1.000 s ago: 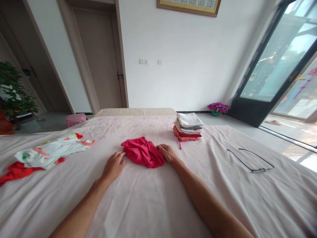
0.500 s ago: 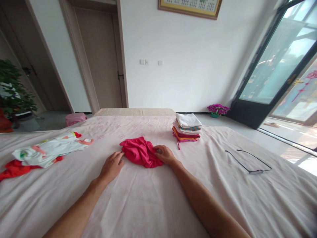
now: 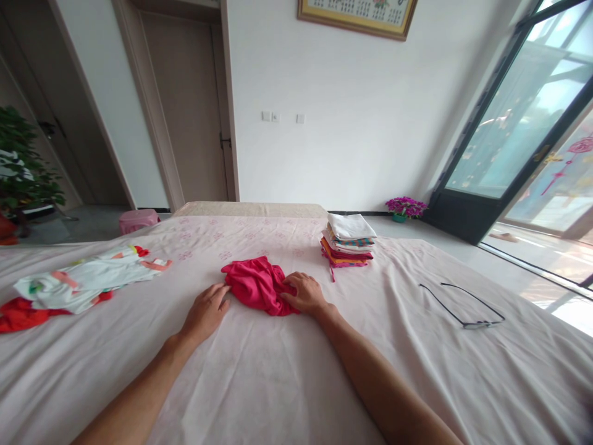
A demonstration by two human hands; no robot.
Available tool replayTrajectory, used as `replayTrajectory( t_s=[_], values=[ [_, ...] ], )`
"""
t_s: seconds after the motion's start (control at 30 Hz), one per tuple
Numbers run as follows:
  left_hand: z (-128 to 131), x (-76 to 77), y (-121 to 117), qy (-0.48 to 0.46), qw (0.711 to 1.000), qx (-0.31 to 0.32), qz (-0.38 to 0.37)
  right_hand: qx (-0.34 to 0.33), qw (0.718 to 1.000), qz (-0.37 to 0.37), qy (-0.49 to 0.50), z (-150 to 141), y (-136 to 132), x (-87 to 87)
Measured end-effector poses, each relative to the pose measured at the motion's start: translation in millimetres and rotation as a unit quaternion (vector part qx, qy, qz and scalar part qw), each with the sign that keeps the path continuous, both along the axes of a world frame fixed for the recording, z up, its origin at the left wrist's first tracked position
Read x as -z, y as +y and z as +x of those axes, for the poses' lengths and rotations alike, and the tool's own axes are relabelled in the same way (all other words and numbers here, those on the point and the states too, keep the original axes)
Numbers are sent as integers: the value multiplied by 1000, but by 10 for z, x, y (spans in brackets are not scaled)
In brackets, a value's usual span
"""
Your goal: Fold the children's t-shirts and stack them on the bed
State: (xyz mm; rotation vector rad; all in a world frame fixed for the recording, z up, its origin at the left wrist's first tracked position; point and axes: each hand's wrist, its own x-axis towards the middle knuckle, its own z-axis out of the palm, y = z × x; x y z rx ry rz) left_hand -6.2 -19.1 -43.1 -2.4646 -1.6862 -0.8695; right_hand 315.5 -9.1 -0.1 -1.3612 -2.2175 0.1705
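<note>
A crumpled deep-pink garment (image 3: pixel 254 284) lies on the bed in front of me; its exact kind cannot be made out. My left hand (image 3: pixel 209 309) rests by its left edge, fingers loosely apart and holding nothing, the fingertips close to the cloth. On the right side, my right hand (image 3: pixel 306 293) has its thumb and fingers bent over a fold of the garment, gripping it. Farther back to the right stands a stack of folded clothes (image 3: pixel 348 242), with a white piece on top and a strap hanging from the bottom.
White patterned clothes (image 3: pixel 99 278) and a red garment (image 3: pixel 28 315) lie loosely at the left. Black-framed glasses (image 3: pixel 463 309) sit at the right on the wrinkled pale bedsheet (image 3: pixel 241 383). A pink stool (image 3: pixel 138 219) and purple flowers (image 3: pixel 406 207) stand beyond the bed.
My right hand has shifted slightly left, its fingers reaching farther over the pink garment's right side. The left hand has barely moved. The whole view has turned slightly.
</note>
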Motion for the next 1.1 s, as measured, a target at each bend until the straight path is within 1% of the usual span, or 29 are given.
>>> replayTrajectory(
  t_s=[0.13, 0.2, 0.3, 0.4, 0.43, 0.47, 0.5, 0.57, 0.63, 0.7, 0.77, 0.8, 0.87, 0.93, 1.0, 1.1],
  values=[
    [6, -4, 2, 5, 1000, 1, -4, 47, 999, -3, -2, -37, 7, 26],
    [10, -7, 8, 5, 1000, 3, -5, 55, 998, -6, 15, -30, 23, 40],
    [13, -14, 20, 5, 1000, 6, -5, 46, 996, 11, 79, 12, 66, 75],
    [17, -21, 27, -2, 1000, 10, -4, 44, 981, 4, 190, 62, 133, 125],
    [19, -24, 26, -6, 1000, 12, -3, 46, 969, -11, 243, 73, 156, 137],
    [22, -27, 23, -11, 1000, 14, -3, 45, 951, -33, 304, 78, 174, 141],
    [26, -30, 19, -17, 1000, 17, -4, 43, 926, -59, 371, 77, 185, 134],
    [35, -38, 9, -31, 999, 26, -9, 28, 860, -108, 499, 55, 179, 82],
    [47, -52, -2, -48, 998, 35, -16, 8, 796, -152, 586, 10, 127, -20],
    [60, -80, -17, -71, 996, 41, -18, -19, 754, -199, 625, -52, 36, -150],
    [75, -133, -40, -105, 994, 41, 6, -67, 730, -272, 623, -129, -76, -275],
    [85, -169, -58, -124, 991, 39, 30, -96, 723, -316, 607, -172, -134, -325],
    [109, -256, -111, -149, 984, 40, 92, -144, 716, -397, 555, -264, -238, -389],
    [145, -352, -186, -139, 979, 61, 138, -173, 728, -445, 493, -354, -318, -406],
    [201, -435, -274, -99, 978, 110, 149, -197, 750, -456, 436, -427, -367, -394],
    [317, -505, -388, -39, 972, 201, 116, -248, 770, -444, 385, -483, -400, -383]
  ],
)
